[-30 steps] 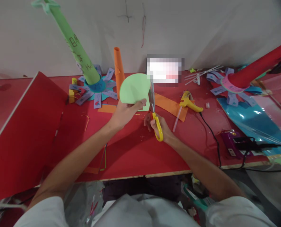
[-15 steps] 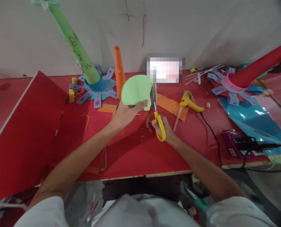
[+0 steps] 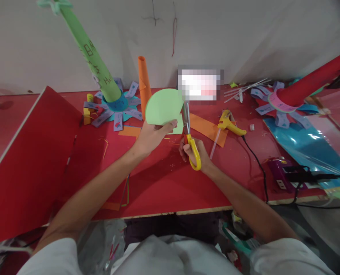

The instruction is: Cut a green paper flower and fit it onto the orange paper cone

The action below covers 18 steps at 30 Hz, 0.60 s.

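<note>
A light green paper piece with a rounded upper edge is pinched between the thumb and fingers of my left hand. My right hand grips yellow-handled scissors by the handles. Their metal blades point up and lie against the right edge of the green paper. Whether the blade tips are parted is hard to tell. Another pale green piece shows just below the held one, left of the blades. An orange paper strip lies behind the scissors on the table.
On the red table stand an orange cone, a green tube and a red tube. A yellow glue gun and a purple power box with cables are at the right. A large red board leans at the left.
The green paper in my left hand has shifted slightly left and up and is turned a little. My right hand and the scissors have moved very slightly right.
</note>
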Tool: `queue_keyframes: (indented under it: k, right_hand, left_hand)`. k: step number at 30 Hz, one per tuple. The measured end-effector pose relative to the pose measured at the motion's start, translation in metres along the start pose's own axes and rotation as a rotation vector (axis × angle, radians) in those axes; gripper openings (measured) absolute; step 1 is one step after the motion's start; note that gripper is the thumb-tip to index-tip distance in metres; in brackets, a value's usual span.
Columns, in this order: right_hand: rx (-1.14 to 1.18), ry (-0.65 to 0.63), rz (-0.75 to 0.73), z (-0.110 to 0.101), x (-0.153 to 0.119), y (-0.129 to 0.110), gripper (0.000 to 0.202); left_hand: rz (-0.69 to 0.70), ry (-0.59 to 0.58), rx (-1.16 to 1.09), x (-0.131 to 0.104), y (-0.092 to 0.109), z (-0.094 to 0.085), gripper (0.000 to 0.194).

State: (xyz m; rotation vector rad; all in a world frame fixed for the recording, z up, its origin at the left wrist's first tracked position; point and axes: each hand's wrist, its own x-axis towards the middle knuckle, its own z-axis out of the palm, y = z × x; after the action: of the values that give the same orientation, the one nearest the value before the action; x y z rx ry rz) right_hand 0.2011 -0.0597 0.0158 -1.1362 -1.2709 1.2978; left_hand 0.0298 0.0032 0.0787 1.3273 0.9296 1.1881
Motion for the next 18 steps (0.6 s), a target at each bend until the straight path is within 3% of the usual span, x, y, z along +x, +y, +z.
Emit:
queue_keyframes:
  k: [11,18]
  right_hand:
    - [0.018,0.029,0.076,-0.003,0.001,-0.003,0.081]
    - [0.004,-0.003,0.050,-0.006,0.002,0.001,0.079]
  left_hand:
    - [0.088,-0.020,0.021,0.007,0.004,-0.008,0.034]
    - [0.178,-0.031,0.042,0.010,0.002,-0.011,0.038]
